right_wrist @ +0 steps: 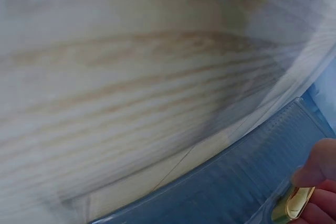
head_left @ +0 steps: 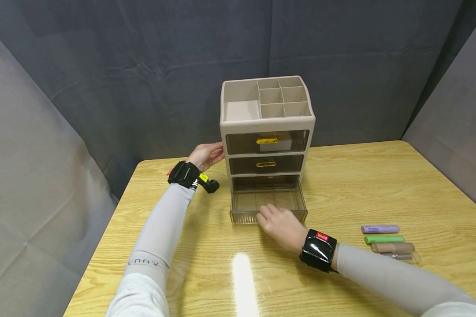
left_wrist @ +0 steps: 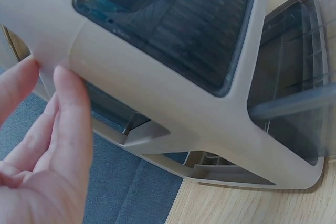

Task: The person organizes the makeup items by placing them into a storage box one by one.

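Observation:
A beige desk organiser with an open-top compartment tray and three smoky drawers stands at the back middle of the wooden table. Its bottom drawer is pulled out and looks empty. My left hand rests with straight fingers against the organiser's left side. My right hand is at the front of the bottom drawer. In the right wrist view its fingertips pinch the gold drawer handle. The two upper drawers are closed, each with a gold handle.
Several markers lie in a row on the right of the table: a purple one, a green one, a brown one and a clear-looking one. Grey cloth walls surround the table on three sides.

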